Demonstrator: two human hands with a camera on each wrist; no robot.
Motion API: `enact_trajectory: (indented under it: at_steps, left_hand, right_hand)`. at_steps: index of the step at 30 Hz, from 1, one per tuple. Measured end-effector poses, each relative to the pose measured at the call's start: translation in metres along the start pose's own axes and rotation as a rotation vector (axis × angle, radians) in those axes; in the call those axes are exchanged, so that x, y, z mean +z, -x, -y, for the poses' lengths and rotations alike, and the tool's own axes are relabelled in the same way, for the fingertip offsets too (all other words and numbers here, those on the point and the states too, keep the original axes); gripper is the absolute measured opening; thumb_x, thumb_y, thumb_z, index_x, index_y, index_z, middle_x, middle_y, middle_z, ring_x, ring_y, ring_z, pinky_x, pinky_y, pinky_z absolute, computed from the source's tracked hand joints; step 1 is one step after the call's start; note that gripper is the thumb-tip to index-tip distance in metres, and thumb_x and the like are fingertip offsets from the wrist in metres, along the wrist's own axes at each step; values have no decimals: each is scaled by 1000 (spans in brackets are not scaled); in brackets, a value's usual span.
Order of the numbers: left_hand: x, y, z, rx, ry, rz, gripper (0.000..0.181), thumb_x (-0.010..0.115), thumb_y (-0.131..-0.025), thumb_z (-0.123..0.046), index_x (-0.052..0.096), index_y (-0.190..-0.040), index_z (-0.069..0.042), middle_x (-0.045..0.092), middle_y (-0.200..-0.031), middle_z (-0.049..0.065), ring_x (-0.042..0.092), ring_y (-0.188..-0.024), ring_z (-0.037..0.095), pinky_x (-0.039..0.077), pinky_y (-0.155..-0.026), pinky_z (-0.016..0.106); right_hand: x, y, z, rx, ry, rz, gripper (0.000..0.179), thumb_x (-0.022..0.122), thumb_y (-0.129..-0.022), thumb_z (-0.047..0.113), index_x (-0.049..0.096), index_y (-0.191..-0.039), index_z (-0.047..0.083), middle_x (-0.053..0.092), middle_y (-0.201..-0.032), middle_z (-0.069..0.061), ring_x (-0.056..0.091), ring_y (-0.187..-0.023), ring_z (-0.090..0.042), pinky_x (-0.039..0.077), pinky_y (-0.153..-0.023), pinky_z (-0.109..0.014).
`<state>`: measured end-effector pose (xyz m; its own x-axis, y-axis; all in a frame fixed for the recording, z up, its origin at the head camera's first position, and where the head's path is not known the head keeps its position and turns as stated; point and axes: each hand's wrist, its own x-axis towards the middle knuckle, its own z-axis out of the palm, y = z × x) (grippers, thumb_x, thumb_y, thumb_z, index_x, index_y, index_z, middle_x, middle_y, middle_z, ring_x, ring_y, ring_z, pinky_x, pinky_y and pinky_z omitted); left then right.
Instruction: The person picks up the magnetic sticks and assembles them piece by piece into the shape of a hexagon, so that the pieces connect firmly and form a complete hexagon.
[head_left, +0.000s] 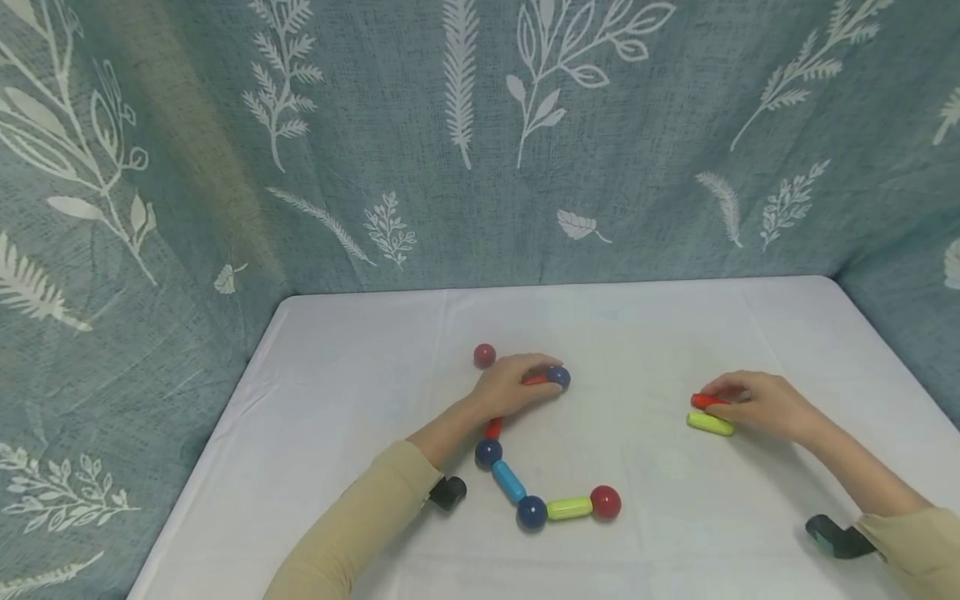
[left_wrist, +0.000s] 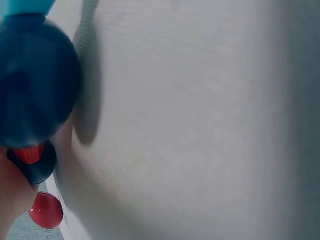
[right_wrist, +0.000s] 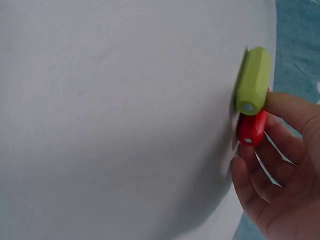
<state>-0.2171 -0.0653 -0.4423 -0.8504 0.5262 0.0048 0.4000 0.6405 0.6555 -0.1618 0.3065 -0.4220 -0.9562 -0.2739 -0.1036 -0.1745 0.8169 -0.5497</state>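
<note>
My left hand [head_left: 517, 385] grips a blue ball [head_left: 558, 377] between thumb and fingers, with a red magnetic rod [head_left: 536, 380] joined to the ball and partly covered by the hand. Under the wrist another red rod [head_left: 493, 428] leads to a blue ball [head_left: 488, 453], then a light-blue rod [head_left: 508, 482], a blue ball [head_left: 532, 512], a yellow-green rod [head_left: 569, 508] and a red ball [head_left: 606, 502]. On the right, my right hand [head_left: 761, 404] pinches a red rod [right_wrist: 252, 129]. Alongside it lies a yellow-green rod [right_wrist: 254, 80], close to the thumb.
A red ball [head_left: 484, 355] sits behind the left hand. The white-covered table [head_left: 360, 350] meets a teal leaf-patterned cloth [head_left: 420, 208] at its back and sides. Dark wrist cameras hang near the left sleeve [head_left: 360, 508] and the right sleeve [head_left: 915, 542].
</note>
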Motion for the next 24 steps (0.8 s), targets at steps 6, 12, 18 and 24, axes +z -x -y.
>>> enact_trajectory:
  at_steps: [6,12,18,24]
  left_hand:
    - [1,0,1,3,-13,-7,45,69,-91,-34,60,-133,-22,60,-133,-4,50,-127,14,38,-106,32]
    - [1,0,2,5,-5,-8,46,69,-91,-34,59,-134,-22,60,-134,-4,51,-127,14,38,-105,33]
    - [2,1,3,2,-6,-12,48,71,-89,-34,59,-134,-22,59,-134,-4,51,-126,15,39,-105,33]
    - [4,1,3,17,-19,-25,47,71,-90,-33,60,-133,-20,60,-133,-3,52,-126,16,40,-104,35]
  right_hand:
    - [10,-11,9,-11,7,-40,29,75,-84,14,67,-108,-1,67,-101,-14,58,-87,-27,49,-72,-38]
    - [22,-27,34,-61,-42,-39,28,73,-86,13,68,-110,2,67,-108,-14,60,-91,-27,51,-76,-39]
    - [39,-44,61,-99,-129,-12,26,72,-88,13,68,-112,5,67,-109,-10,60,-94,-25,52,-74,-34]
    - [55,-62,82,-185,-124,-18,23,72,-87,10,70,-109,5,69,-105,-8,62,-96,-27,52,-82,-43]
